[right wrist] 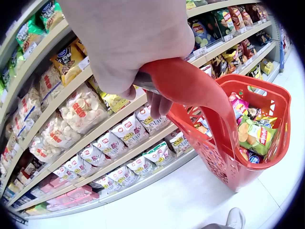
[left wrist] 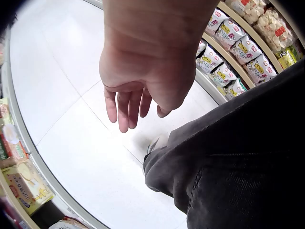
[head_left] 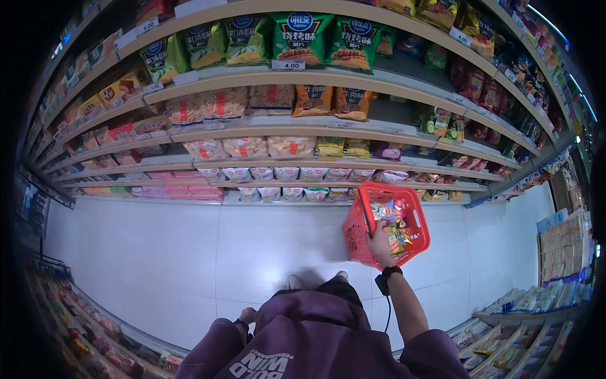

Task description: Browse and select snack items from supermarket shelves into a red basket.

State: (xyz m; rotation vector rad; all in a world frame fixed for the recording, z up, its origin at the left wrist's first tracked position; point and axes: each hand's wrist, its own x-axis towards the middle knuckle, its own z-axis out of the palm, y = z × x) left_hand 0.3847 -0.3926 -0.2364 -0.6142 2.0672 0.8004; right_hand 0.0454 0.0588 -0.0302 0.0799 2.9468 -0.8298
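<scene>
A red plastic shopping basket (head_left: pixel 418 215) hangs from my right hand (head_left: pixel 380 246), whose fingers curl round its handle (right wrist: pixel 178 78). Inside the basket lie several bright snack bags, among them a green chip bag (right wrist: pixel 258 136) with a yellow chip printed on it. In the right wrist view, the basket tilts away from my fist. My left hand (left wrist: pixel 143 81) hangs beside my dark trousers (left wrist: pixel 228 152), fingers loosely bent and holding nothing. The head view shows only a small part of it at the left of my body.
Shelves of snacks curve across the front, with green chip bags (head_left: pixel 302 39) up high and white bags (head_left: pixel 287 174) lower down. More shelving with packets (left wrist: pixel 27 186) runs behind me. Pale floor tiles (head_left: pixel 252 240) lie between. Boxes and packets (head_left: pixel 562 246) stand at the right.
</scene>
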